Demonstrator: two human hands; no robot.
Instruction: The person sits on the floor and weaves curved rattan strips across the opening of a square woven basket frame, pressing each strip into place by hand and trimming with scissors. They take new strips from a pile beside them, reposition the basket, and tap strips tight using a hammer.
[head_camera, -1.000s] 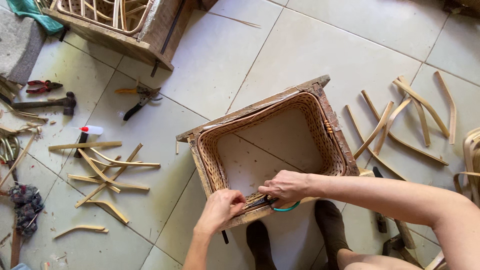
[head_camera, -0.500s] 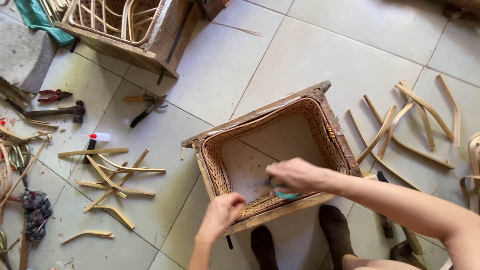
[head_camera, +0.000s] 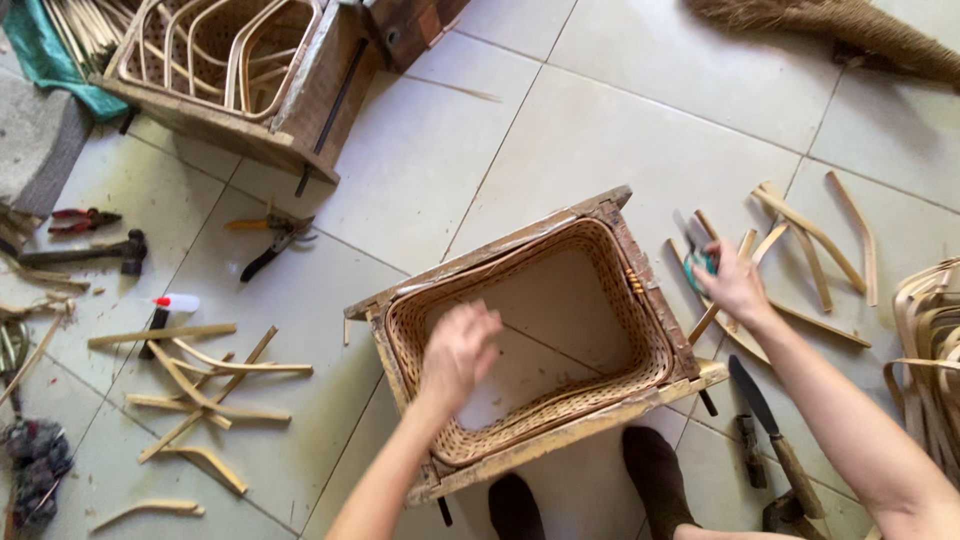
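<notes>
Moving away from the basket (head_camera: 530, 340), the right hand (head_camera: 735, 285) now lies at three o'clock on the floor, fingers closed around a small green-handled tool (head_camera: 692, 262); before, it worked at the near rim. The left hand (head_camera: 458, 345) hovers inside, fingers loosely curled, holding nothing. The basket sits in its wooden frame (head_camera: 600, 415), opening upward, long axis from eight to two o'clock.
</notes>
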